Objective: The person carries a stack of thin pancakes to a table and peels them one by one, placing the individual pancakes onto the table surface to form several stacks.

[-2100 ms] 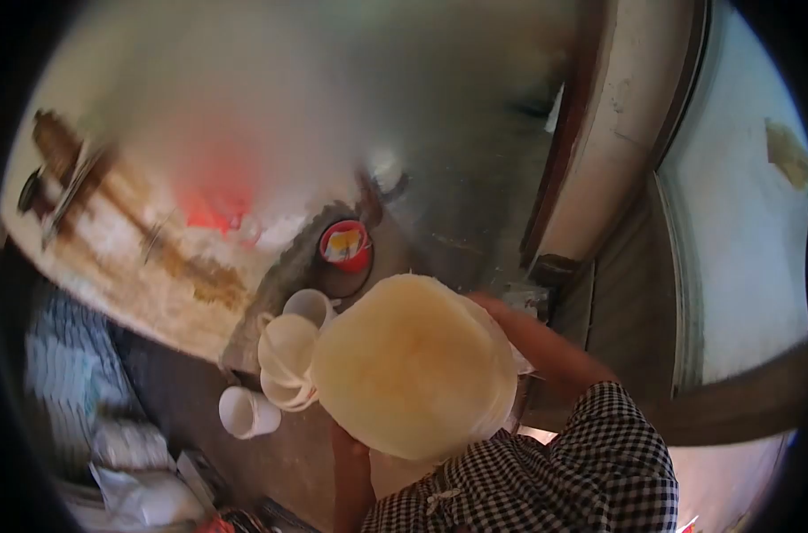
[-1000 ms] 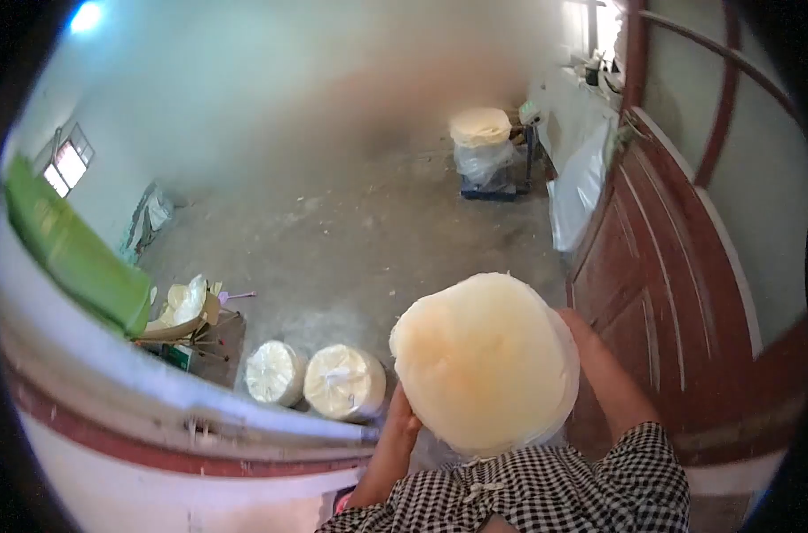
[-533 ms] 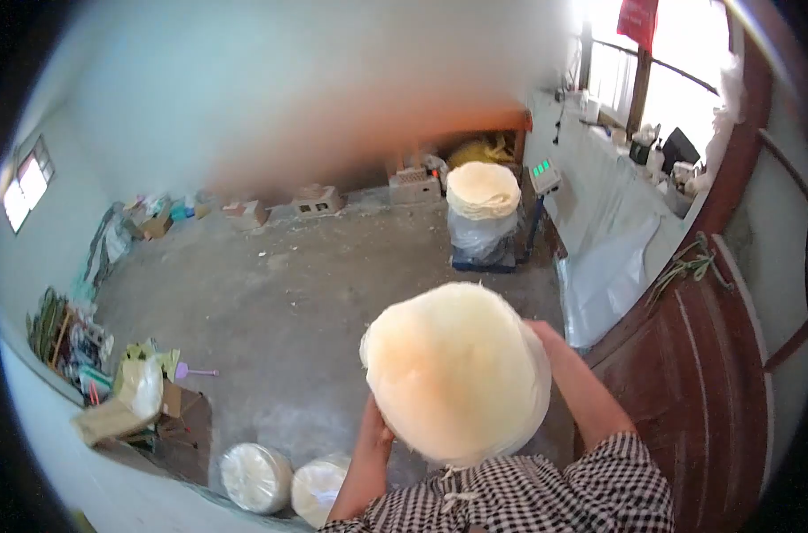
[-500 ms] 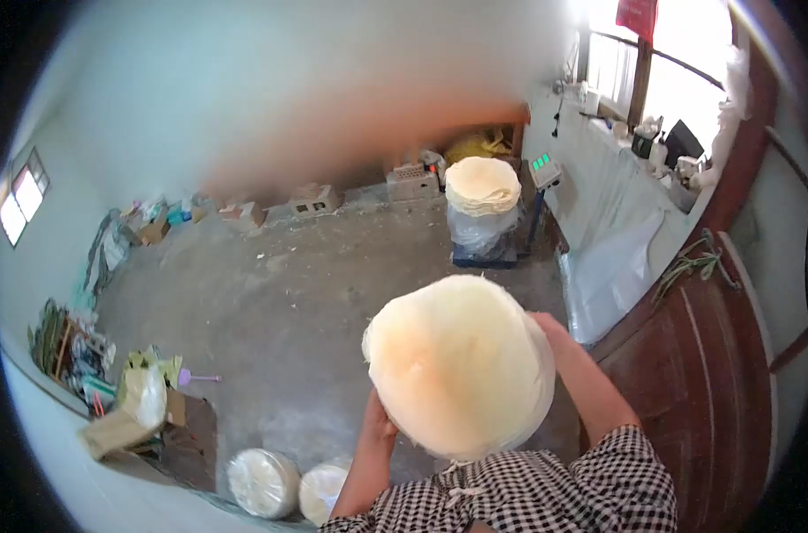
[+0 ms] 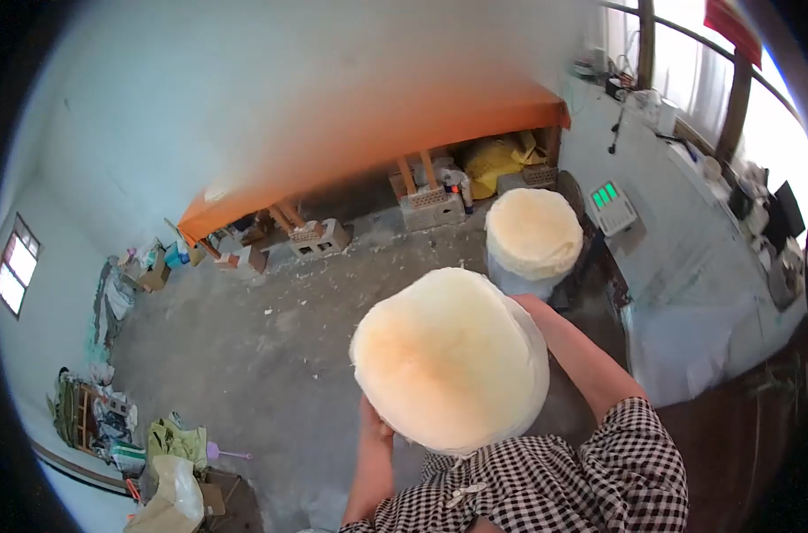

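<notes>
From where I stand, one pale, round-topped stack (image 5: 533, 229) is upright on its own beyond the person, and a second one, the carried stack (image 5: 448, 360), is up in both hands. So one is set down and the other is not; I judge this to be mid-carry, with the load on the near side of the standing stack and a little to its left, apart from it. The left hand (image 5: 379, 425) has hold of the carried stack low on its left side, partly tucked under the rim; the right hand (image 5: 526, 304) is against its far right side, mostly hidden behind it. Both seem closed on the load, though how widely the fingers are spread I can't tell. The carried stack rides in front of the checked top (image 5: 546, 480), its broad face turned up. Just right of the standing stack, a display (image 5: 613, 209) shows lit green digits, too small to read; whether anything is under the stack's base is hidden from here. Left of the standing stack, and behind it, runs a platform with an orange cover (image 5: 395, 133), propped on blocks (image 5: 430, 211), with a yellow sack (image 5: 493, 169) beneath.
</notes>
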`<action>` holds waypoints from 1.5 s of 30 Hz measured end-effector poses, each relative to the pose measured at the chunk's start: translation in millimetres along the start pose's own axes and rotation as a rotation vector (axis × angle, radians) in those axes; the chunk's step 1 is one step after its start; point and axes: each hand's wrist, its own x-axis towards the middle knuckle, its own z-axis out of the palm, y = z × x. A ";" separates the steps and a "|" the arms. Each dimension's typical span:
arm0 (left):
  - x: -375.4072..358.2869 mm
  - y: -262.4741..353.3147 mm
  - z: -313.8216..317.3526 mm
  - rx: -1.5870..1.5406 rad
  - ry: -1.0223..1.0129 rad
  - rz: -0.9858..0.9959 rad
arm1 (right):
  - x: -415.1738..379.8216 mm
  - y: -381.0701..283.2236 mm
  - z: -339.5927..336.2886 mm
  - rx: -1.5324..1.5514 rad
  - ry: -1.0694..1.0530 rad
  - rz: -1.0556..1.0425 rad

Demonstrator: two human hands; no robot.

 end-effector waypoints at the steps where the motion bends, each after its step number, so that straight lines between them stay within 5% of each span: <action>1: 26.1 21.2 3.7 -0.003 0.018 0.013 | 26.4 -20.1 11.8 -0.015 -0.001 0.009; 4: 105.3 71.8 13.2 0.068 0.033 0.139 | 104.6 -66.2 42.2 -0.059 0.018 0.028; 7: 210.0 118.2 -14.8 -0.035 0.022 -0.009 | 178.6 -116.3 62.2 -0.039 0.022 0.004; 20: 575.6 247.5 95.6 0.079 -0.023 0.033 | 443.5 -390.4 73.5 -0.090 0.040 -0.060; 22: 608.6 257.6 103.2 0.178 0.023 0.172 | 484.0 -434.1 80.8 -0.112 0.024 -0.058; 28: 723.0 331.3 167.1 -0.096 0.038 0.096 | 554.7 -583.6 119.6 -0.226 0.033 -0.095; 31: 777.3 356.7 197.5 0.058 0.073 0.297 | 603.8 -639.6 126.8 -0.238 0.028 -0.131; 34: 827.8 379.2 210.4 0.150 0.087 0.169 | 650.0 -687.8 129.4 -0.277 0.046 -0.153; 37: 862.2 385.2 244.8 0.093 0.248 0.195 | 685.7 -739.5 109.8 -0.248 0.028 -0.208; 42: 942.3 380.8 292.1 0.206 0.221 0.238 | 772.9 -831.0 61.2 -0.190 -0.055 -0.324; 45: 1050.1 337.4 242.9 0.111 0.035 0.112 | 790.4 -841.5 30.4 -0.447 0.308 -0.651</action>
